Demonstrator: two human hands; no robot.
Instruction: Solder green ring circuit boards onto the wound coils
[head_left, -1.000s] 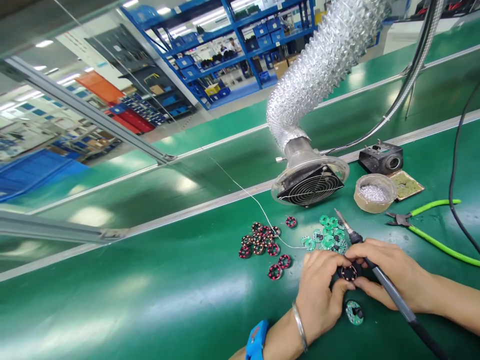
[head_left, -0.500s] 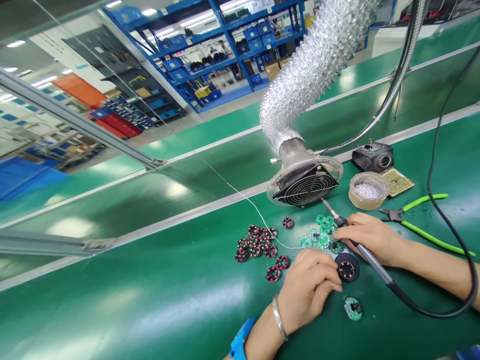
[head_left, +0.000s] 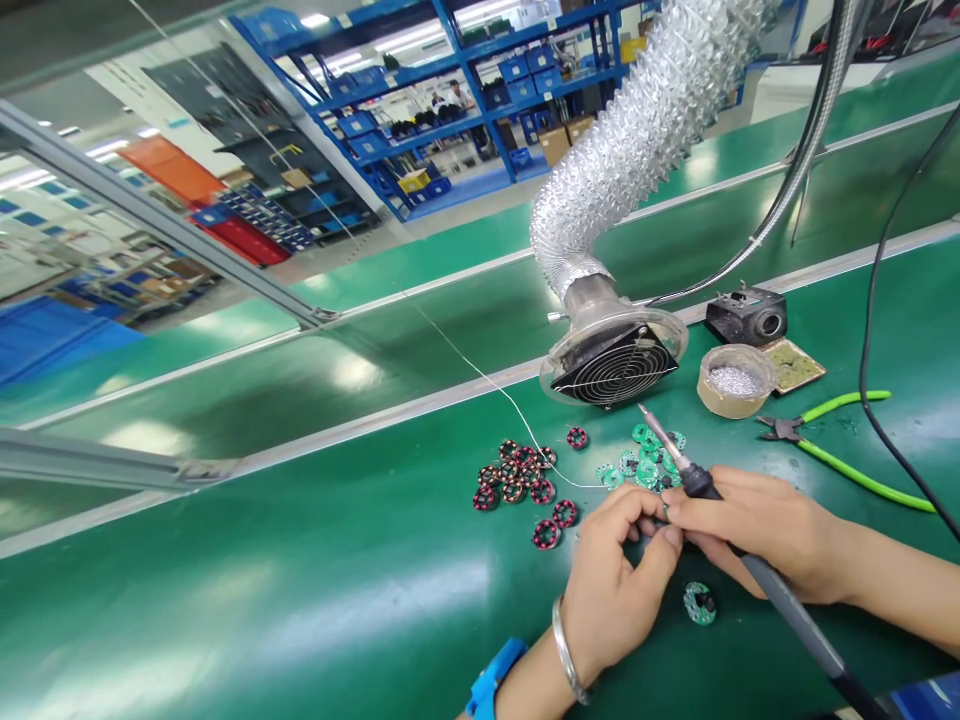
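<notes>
My right hand (head_left: pixel 780 535) is closed round a soldering iron (head_left: pixel 701 482), its tip pointing up and left toward the fan. Thumb and fingers pinched, my left hand (head_left: pixel 619 565) meets the right fingertips. A tiny greenish piece shows between the two hands, mostly hidden. A thin solder wire (head_left: pixel 517 408) runs down to the left fingers. Behind the hands lies a pile of small green circuit boards (head_left: pixel 645 462). One round circuit board (head_left: pixel 700 603) rests in front of them. Red and black wound coils (head_left: pixel 517 472) are heaped to the left. The round black holder is hidden.
A fume extractor fan (head_left: pixel 619 370) hangs from a silver duct (head_left: pixel 592 200) above the boards. At right are a tub of metal shavings (head_left: pixel 735 385), a soldering iron stand (head_left: pixel 748 315), a sponge tray (head_left: pixel 795 365) and green-handled cutters (head_left: pixel 862 475). A black cable (head_left: pixel 874 300) crosses the right side.
My right hand has come down and left to the left fingertips, still with the soldering iron. My left hand has turned and lifted slightly. The black holder with its coil is now covered.
</notes>
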